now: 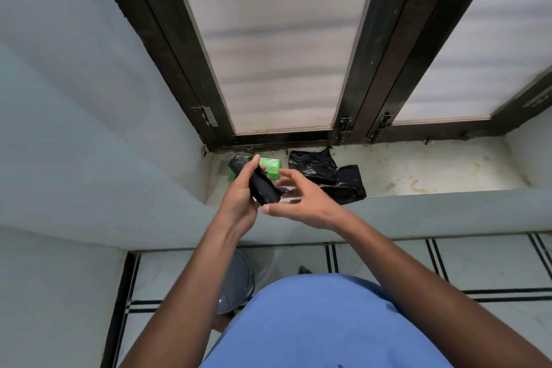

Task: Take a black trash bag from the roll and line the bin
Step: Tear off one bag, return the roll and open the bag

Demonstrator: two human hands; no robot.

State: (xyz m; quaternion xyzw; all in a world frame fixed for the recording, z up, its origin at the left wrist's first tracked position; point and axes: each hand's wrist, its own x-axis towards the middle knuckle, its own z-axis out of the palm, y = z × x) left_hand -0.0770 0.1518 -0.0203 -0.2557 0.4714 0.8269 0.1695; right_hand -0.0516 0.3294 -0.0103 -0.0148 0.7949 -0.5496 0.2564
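A black roll of trash bags (262, 185) is held in my left hand (239, 197) just above the window sill's front edge. My right hand (301, 199) is beside the roll's lower end, fingers spread, its fingertips at the loose black edge there. A crumpled loose black bag (328, 176) lies on the sill to the right of my hands. Down on the floor, partly hidden by my left forearm and blue shirt, is a grey round bin (237, 284).
A green box (270, 167) lies on the sill behind the roll. The stained white sill (433, 170) runs under a dark-framed frosted window (268, 54). Pale walls close in on the left. The tiled floor (388, 260) lies below the ledge.
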